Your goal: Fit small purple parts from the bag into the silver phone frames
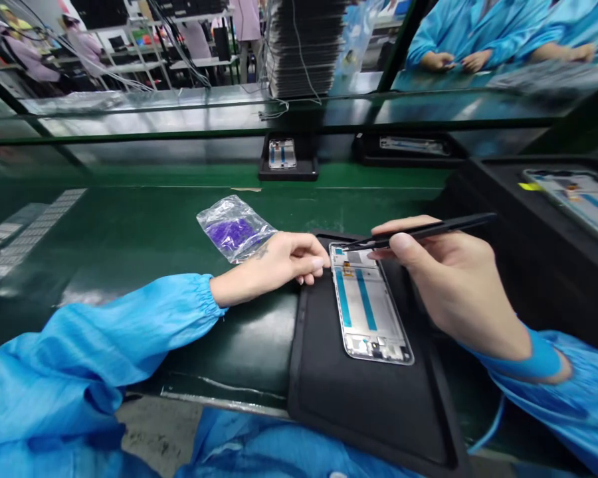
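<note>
A silver phone frame [353, 312] with blue strips lies on a black tray [349, 405] in front of me. Black tweezers [428, 229] are pinched in my right hand [453, 279], their tips over the frame's top edge. My left hand [289, 259] is at the frame's upper left corner with its fingers curled and thumb pressed in; whether a small thing is between them is hidden. Behind my left wrist lies a clear plastic bag [234, 229] with small purple pieces inside.
At the back, a small black tray [289, 176] holds another phone frame, and a second tray [408, 159] stands right of it. Stacked black trays [518, 226] rise at my right. Metal strips [30, 229] lie at the left. Co-workers' hands [456, 62] show across the bench.
</note>
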`<state>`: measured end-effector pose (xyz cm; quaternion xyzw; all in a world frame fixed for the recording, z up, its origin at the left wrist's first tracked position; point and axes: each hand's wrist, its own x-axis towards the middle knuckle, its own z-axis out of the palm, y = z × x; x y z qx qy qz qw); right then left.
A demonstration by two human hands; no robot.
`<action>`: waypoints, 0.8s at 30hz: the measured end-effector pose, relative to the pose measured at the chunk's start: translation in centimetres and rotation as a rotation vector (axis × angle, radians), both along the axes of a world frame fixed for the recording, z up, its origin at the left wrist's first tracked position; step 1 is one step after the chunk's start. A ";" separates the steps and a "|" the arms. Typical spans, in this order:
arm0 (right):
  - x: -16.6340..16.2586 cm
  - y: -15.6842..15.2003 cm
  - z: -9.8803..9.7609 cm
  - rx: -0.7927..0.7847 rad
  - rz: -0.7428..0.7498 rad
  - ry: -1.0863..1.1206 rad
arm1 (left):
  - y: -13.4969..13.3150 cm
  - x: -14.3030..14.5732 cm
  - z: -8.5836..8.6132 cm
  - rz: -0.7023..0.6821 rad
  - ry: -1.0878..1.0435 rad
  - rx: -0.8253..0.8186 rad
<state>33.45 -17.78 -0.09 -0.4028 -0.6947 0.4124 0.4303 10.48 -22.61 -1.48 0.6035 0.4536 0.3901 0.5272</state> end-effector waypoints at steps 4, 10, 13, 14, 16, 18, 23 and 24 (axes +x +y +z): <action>0.4 -0.8 0.5 0.104 0.000 -0.015 | 0.5 1.4 -0.3 0.028 -0.234 -0.218; -0.2 -2.0 0.8 0.255 0.047 -0.116 | 0.5 2.1 -0.7 0.117 -0.375 -0.297; -0.6 -2.0 0.5 0.223 0.025 -0.123 | 0.1 2.5 -0.8 0.153 -0.417 -0.302; -0.6 -2.0 0.3 0.195 0.017 -0.115 | 0.1 2.5 -0.9 0.162 -0.429 -0.307; -0.8 -1.9 0.0 0.126 -0.002 -0.090 | 0.0 2.6 -0.9 0.175 -0.450 -0.315; -0.9 -1.8 -0.2 0.053 -0.013 -0.057 | 0.0 2.6 -1.0 0.184 -0.475 -0.320; -1.2 -1.7 -0.4 -0.074 -0.025 0.026 | 0.1 2.6 -1.2 0.179 -0.539 -0.322; -1.2 -1.7 -0.4 -0.083 -0.026 0.036 | 0.1 2.7 -1.2 0.179 -0.546 -0.320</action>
